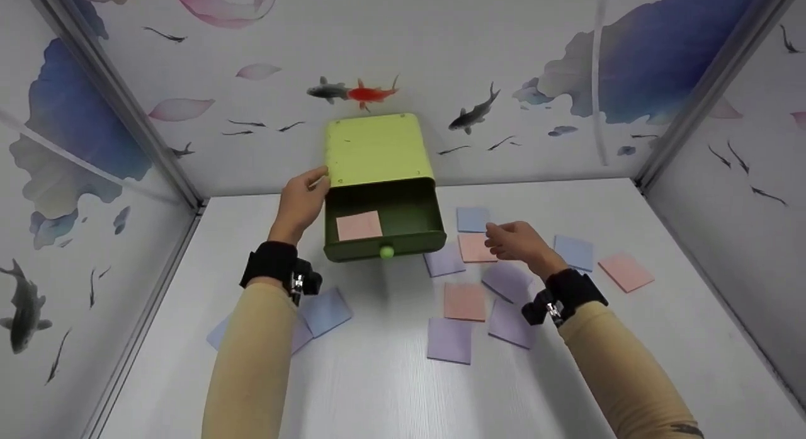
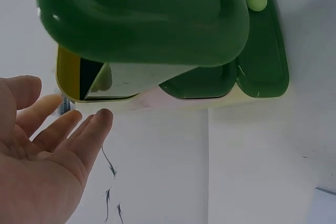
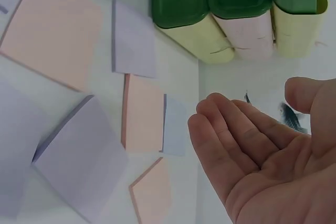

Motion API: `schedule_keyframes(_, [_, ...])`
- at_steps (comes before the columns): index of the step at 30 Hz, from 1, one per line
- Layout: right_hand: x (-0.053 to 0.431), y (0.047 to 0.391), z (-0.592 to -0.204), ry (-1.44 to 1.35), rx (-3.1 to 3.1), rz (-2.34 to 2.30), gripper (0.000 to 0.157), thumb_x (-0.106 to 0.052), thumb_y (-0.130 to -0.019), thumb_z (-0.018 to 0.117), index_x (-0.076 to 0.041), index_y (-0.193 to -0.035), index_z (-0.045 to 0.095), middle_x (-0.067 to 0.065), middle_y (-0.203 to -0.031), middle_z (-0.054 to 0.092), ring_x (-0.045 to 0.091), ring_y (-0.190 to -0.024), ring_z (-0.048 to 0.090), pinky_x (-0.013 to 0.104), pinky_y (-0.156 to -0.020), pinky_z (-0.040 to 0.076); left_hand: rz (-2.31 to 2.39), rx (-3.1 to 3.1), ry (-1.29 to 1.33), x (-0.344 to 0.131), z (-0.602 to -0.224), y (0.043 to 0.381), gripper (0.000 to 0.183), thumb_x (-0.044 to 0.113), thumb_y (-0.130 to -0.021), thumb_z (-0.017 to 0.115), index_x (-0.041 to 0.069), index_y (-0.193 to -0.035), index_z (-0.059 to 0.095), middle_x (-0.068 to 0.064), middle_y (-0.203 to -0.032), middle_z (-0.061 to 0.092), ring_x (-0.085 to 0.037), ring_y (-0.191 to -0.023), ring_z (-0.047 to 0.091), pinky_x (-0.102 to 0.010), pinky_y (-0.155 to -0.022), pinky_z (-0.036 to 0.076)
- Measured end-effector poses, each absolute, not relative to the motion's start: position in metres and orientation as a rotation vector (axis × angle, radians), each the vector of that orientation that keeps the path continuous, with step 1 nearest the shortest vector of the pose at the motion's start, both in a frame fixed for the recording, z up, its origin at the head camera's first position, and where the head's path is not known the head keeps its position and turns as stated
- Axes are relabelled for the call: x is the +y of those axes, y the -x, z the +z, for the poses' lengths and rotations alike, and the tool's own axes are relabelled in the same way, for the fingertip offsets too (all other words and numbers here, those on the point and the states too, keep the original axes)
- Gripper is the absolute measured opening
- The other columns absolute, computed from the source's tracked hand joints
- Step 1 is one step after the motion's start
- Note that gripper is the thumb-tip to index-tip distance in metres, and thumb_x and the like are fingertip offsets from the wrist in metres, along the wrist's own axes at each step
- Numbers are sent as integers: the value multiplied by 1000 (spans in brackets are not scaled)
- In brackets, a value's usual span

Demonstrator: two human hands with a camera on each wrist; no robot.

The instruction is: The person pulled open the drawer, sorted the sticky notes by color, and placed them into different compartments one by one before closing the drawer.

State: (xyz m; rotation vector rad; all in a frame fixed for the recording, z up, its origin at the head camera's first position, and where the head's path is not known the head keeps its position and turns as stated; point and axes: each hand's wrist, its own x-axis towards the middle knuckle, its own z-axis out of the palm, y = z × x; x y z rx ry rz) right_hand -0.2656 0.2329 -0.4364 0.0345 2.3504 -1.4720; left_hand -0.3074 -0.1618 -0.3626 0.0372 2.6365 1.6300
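Note:
A stack of drawer boxes [image 1: 378, 150] stands against the back wall. Its green top drawer [image 1: 412, 240] is pulled out, and a pink sticky-note pad [image 1: 359, 226] lies inside. My left hand [image 1: 303, 201] is at the left side of the top box, its fingertips right by the front edge; the left wrist view shows these fingers [image 2: 94, 135] nearly straight. My right hand [image 1: 517, 240] hovers above the pads right of the stack, near a pink pad [image 1: 473, 250] and a blue pad [image 1: 472, 219]. In the right wrist view its palm [image 3: 294, 182] is bare and the fingers bend slightly.
Several purple pads, such as one at the front [image 1: 449, 341], lie with another pink pad [image 1: 465, 302] on the white table [image 1: 378, 388]. Farther right are a blue pad [image 1: 574, 252] and a pink pad [image 1: 626, 272]. A blue pad [image 1: 326, 312] lies beside my left forearm. Patterned walls enclose the table.

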Motion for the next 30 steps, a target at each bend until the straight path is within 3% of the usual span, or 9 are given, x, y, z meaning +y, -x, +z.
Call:
schedule_keyframes(9, [239, 254, -457, -27, 2461, -1363, 57, -37, -104, 43, 7, -140, 45, 27, -136, 56, 40, -126, 55, 46, -105, 46, 1727, 2584, 34, -159, -361, 312, 46, 26, -101, 50, 10, -144, 48, -10, -152, 43, -22, -138, 44, -35, -107, 44])
schedule_keyframes(20, [238, 246, -475, 44, 2782, -963, 40, -29, -101, 51, 2, -123, 65, 22, -121, 66, 36, -110, 63, 50, -93, 51, 1807, 2539, 135, -156, -359, 313, 44, 23, -98, 56, 8, -139, 53, -11, -143, 50, -23, -123, 54, -37, -99, 50])
schedule_keyframes(30, [228, 242, -483, 172, 2811, -764, 39, -23, -96, 60, 3, -125, 63, 19, -118, 68, 32, -108, 64, 49, -94, 50, 1829, 2481, 153, -157, -358, 316, 47, 20, -96, 62, 6, -139, 51, -12, -143, 50, -24, -126, 52, -37, -100, 51])
